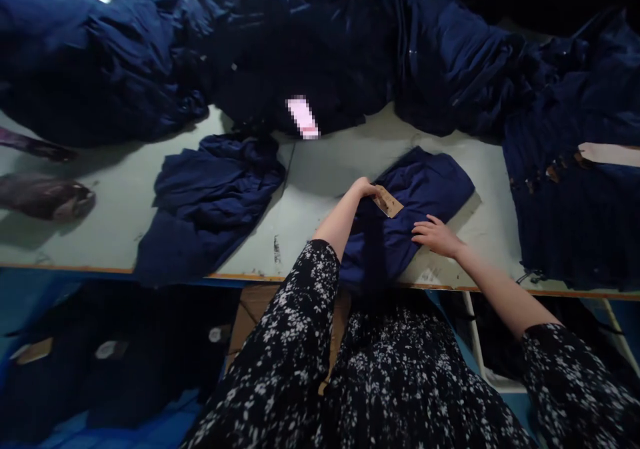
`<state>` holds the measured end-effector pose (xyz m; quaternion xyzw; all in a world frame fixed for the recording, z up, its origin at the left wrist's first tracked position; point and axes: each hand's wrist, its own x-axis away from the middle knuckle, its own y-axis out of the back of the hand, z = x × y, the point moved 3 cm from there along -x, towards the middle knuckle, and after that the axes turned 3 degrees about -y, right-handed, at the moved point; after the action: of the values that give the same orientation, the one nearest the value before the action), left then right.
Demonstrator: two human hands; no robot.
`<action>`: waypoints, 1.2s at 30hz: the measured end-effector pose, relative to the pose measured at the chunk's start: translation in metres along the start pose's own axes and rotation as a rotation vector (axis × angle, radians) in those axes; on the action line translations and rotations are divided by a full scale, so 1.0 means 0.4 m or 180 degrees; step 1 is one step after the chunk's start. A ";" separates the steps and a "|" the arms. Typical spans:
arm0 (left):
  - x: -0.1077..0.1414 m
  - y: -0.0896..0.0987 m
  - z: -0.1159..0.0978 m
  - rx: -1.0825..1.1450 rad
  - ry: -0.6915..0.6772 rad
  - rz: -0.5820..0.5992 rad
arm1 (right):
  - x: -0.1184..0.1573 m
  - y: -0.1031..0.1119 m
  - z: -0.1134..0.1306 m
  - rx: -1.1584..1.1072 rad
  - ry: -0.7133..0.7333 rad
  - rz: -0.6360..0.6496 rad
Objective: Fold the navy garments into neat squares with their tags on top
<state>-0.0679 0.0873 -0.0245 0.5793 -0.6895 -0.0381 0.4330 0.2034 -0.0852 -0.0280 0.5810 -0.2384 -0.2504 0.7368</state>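
A navy garment (430,182) lies folded at the front of the pale table, partly over its edge. My left hand (364,187) pinches the upper left corner of a brown cardboard tag (389,202) that rests on this garment. My right hand (436,235) is at the garment's right side, fingers spread, palm down, with nothing held. A second navy garment (215,202) lies crumpled on the table to the left.
Large heaps of navy clothing (300,35) run along the back of the table (320,169). More navy garments (575,215) with small tags lie at the right. Another person's dark-covered hand (65,199) is at the far left. Below hang dark garments with tags (37,351).
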 end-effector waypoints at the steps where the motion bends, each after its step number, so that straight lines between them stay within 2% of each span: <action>1: 0.016 0.003 0.023 -0.0013 0.0125 -0.0027 | 0.000 0.013 -0.040 0.0041 -0.0019 0.0065; 5: 0.099 -0.026 0.112 0.0142 0.0528 -0.0265 | -0.037 0.068 -0.171 0.0266 -0.0186 0.0329; 9: 0.210 -0.104 0.181 0.0305 0.0853 -0.0440 | -0.136 0.099 -0.221 0.0361 -0.0451 0.0362; 13: 0.339 -0.208 0.200 0.0959 0.1104 -0.0686 | -0.252 0.095 -0.202 0.0212 -0.0600 0.0330; 16: 0.422 -0.292 0.185 0.1858 0.1239 -0.0727 | -0.294 0.082 -0.175 -0.0065 -0.0778 0.0293; 19: 0.481 -0.347 0.186 0.2470 0.1320 -0.0503 | -0.272 0.067 -0.148 -0.0266 -0.0884 0.0197; 21: 0.507 -0.349 0.208 0.2358 0.1332 -0.0233 | -0.224 0.054 -0.126 -0.0344 -0.0979 0.0036; 23: 0.514 -0.315 0.241 0.1844 0.1151 0.0012 | -0.162 0.034 -0.102 -0.0386 -0.1217 -0.0176; 25: 0.495 -0.244 0.271 0.1108 0.0746 -0.0053 | -0.098 0.009 -0.077 -0.0395 -0.1602 -0.0385; 27: 0.451 -0.144 0.289 0.0460 0.0311 -0.0493 | -0.046 -0.017 -0.059 -0.0473 -0.1953 -0.0478; 29: 0.389 -0.032 0.293 0.0144 0.0036 -0.0953 | -0.006 -0.029 -0.060 -0.0667 -0.2119 -0.0562; 31: 0.322 0.084 0.289 -0.0059 -0.0078 -0.1391 | 0.037 -0.017 -0.089 -0.0861 -0.2213 -0.0866; 33: 0.263 0.192 0.282 -0.0205 -0.0067 -0.1778 | 0.095 0.010 -0.143 -0.0916 -0.2511 -0.1375; 35: 0.216 0.277 0.279 -0.0259 0.0000 -0.1941 | 0.164 0.027 -0.208 -0.0815 -0.3241 -0.1702; 36: 0.196 0.308 0.280 -0.0261 0.0033 -0.1924 | 0.194 0.027 -0.238 -0.0811 -0.3615 -0.1721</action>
<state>-0.2303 0.0121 0.0173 0.7405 -0.4815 -0.1901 0.4286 0.3246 -0.0633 -0.0328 0.3053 -0.4050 -0.7225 0.4699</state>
